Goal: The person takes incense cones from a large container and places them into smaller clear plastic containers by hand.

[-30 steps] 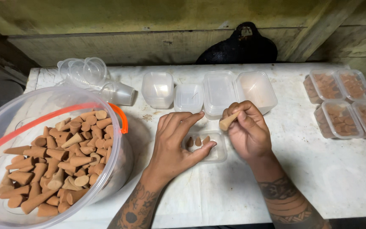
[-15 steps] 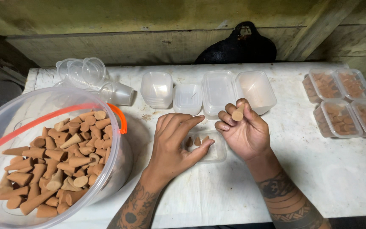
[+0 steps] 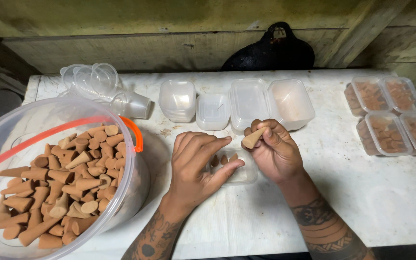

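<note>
On the table (image 3: 266,212), left of centre near its front edge, your left hand (image 3: 198,166) lies open, steadying the small tray (image 3: 239,173), while just right of it your right hand (image 3: 275,151) pinches a cone (image 3: 253,138), its tip pointing up-right.

One clear bucket (image 3: 49,178) at 9 o'clock, cones too many to count. Four lidded filled boxes (image 3: 386,115) at 3 o'clock. Four empty clear containers (image 3: 237,103) at 12 o'clock. One small tray (image 3: 239,173) at centre, three cones visible; one cone (image 3: 253,138) held.
</note>
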